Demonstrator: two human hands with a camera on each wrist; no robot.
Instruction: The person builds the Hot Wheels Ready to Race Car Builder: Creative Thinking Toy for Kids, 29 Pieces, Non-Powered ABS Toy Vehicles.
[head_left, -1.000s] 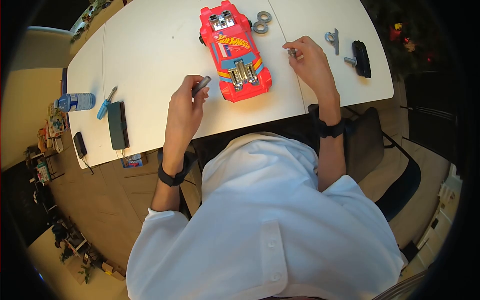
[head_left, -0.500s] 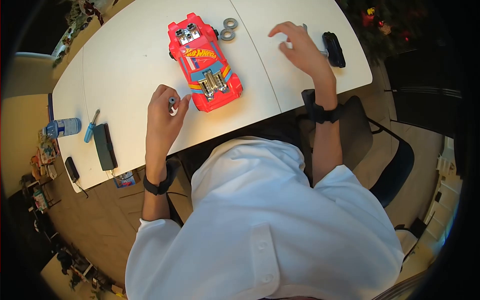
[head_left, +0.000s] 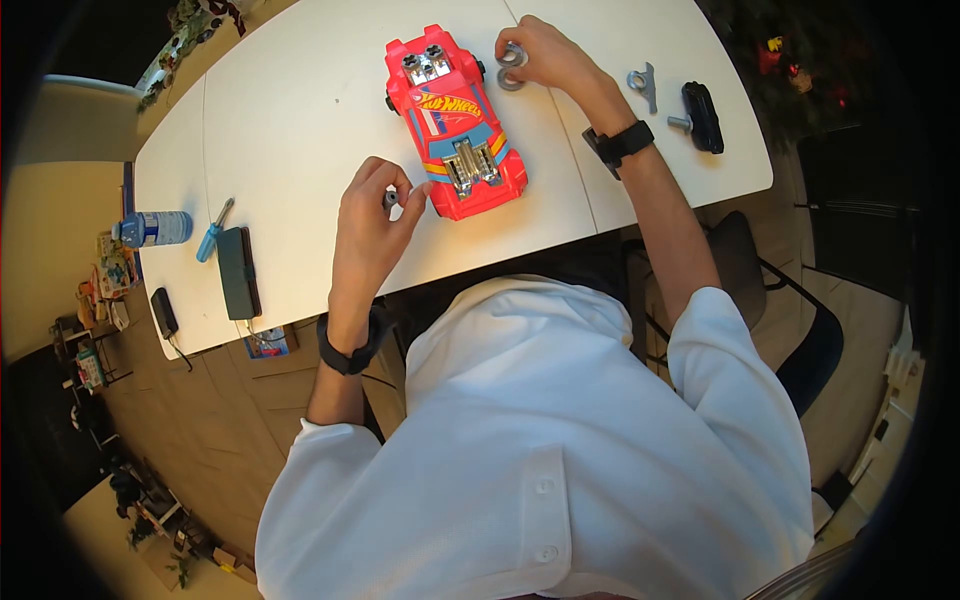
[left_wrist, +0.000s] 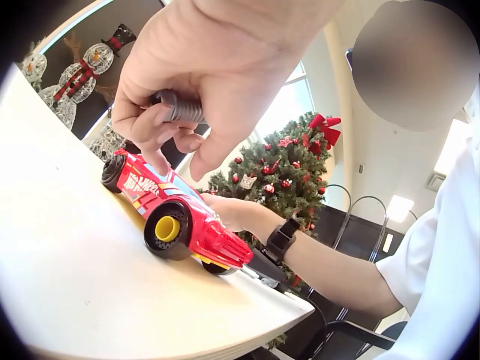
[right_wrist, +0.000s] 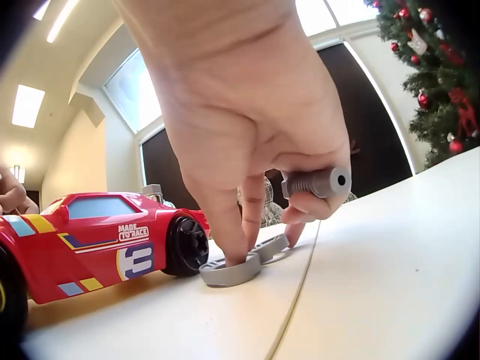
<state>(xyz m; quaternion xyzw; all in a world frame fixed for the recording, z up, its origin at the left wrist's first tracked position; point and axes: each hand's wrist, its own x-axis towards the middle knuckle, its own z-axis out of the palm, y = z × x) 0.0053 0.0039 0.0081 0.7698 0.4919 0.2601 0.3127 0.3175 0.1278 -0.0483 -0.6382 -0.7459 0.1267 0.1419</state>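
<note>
Red toy car upright on desk, btwn hands. Grey rings just beside it, by wheel. R hand: fingertips down on rings, outer fingers curled round grey bolt. L hand grasping threaded bolt. Step looks like picking up rings; next prob. needs firm pinch on them w/o dropping R bolt.

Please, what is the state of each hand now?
Left hand: closed, holding a grey threaded bolt.
Right hand: closed, holding a second bolt, fingertips at the grey rings.
</note>
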